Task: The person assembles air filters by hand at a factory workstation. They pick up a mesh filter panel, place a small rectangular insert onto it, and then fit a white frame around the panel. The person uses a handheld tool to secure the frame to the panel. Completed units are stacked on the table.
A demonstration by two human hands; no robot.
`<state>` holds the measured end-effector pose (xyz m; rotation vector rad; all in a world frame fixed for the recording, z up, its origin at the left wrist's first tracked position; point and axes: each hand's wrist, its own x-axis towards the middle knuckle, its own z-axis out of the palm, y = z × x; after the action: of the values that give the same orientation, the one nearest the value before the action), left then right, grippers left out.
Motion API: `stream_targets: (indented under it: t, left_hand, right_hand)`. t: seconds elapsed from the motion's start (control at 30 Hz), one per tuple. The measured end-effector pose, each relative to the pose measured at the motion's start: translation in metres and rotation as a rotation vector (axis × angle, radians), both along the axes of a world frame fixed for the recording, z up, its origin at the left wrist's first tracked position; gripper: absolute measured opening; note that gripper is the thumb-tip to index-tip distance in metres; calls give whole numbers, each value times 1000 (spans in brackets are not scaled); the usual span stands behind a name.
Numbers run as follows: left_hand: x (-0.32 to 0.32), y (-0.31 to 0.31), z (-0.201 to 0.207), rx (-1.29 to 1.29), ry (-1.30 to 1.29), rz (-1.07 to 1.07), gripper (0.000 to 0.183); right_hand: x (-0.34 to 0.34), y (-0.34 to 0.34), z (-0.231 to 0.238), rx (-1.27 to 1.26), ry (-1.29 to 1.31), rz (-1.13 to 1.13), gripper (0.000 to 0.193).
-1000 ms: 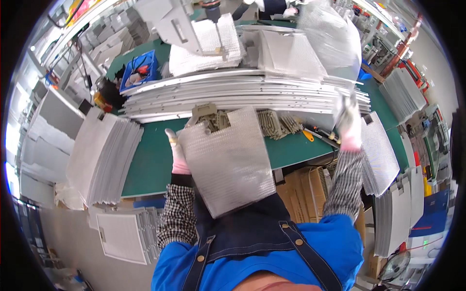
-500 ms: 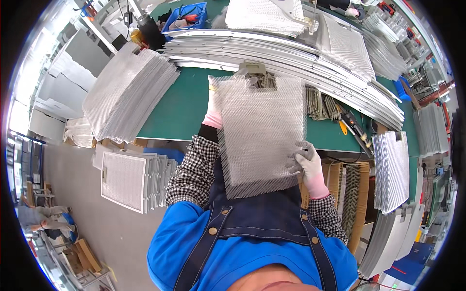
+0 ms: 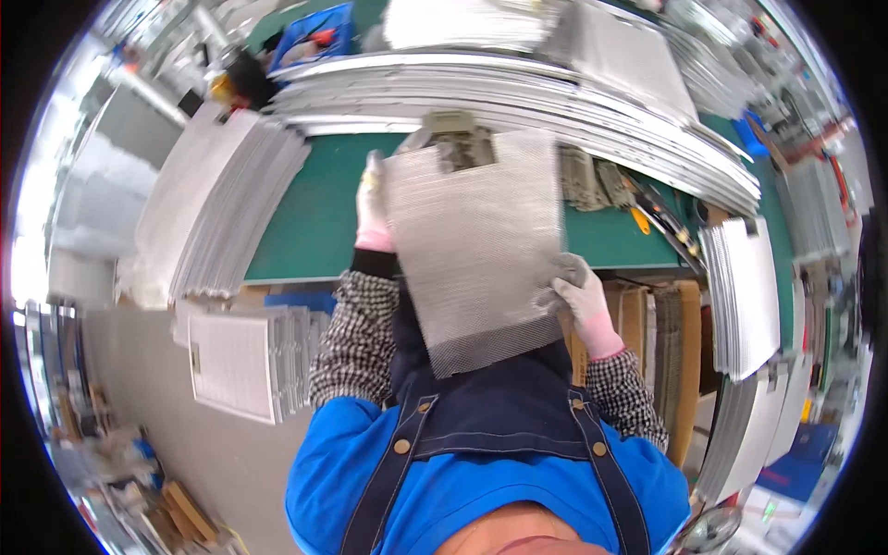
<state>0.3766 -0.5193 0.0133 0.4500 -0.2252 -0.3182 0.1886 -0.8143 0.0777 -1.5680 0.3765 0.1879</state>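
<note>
In front of my chest I hold a thin silvery wire mesh sheet [image 3: 476,250] with a rectangular notch in its top edge. My left hand [image 3: 372,205], in a white and pink glove, is closed on the sheet's upper left edge; some of its fingers are hidden behind the mesh. At the lower right edge, my gloved right hand [image 3: 581,294] grips the same sheet, its grey fingertips bent over the mesh. Just beyond the notch are a tan clip-like part [image 3: 450,123] and small metal pieces, partly covered by the sheet.
Long white metal strips [image 3: 370,88] lie across the green table [image 3: 305,208]. Stacked mesh sheets [image 3: 208,199] stand at left, with another stack [image 3: 743,296] at right. Small tan metal parts [image 3: 583,180] and hand tools [image 3: 661,217] lie nearby. Framed panels [image 3: 236,365] stand below left.
The mesh sheet has tilted, its top leaning further left. Both hands keep their hold, and my left hand has moved left. The whole view has shifted slightly and is blurred.
</note>
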Motion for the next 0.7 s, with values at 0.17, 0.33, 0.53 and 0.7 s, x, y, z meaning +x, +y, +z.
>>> stream_targets:
  t: [0.17, 0.33, 0.53, 0.7]
  left_hand:
    - [-2, 13, -1, -123, 29, -90, 70]
    - [28, 28, 3, -44, -130, -26, 81]
    - [31, 22, 15, 2, -133, -41, 82]
    - [22, 12, 20, 2, -99, -91, 82]
  right_hand:
    - [3, -32, -20, -278, -35, 192, 48]
    - [-21, -153, 88, -1477, -511, -208, 28]
    - [-71, -320, 143, -1844, 153, -440, 67]
    - [-87, -385, 131, -1617, 240, -258, 76]
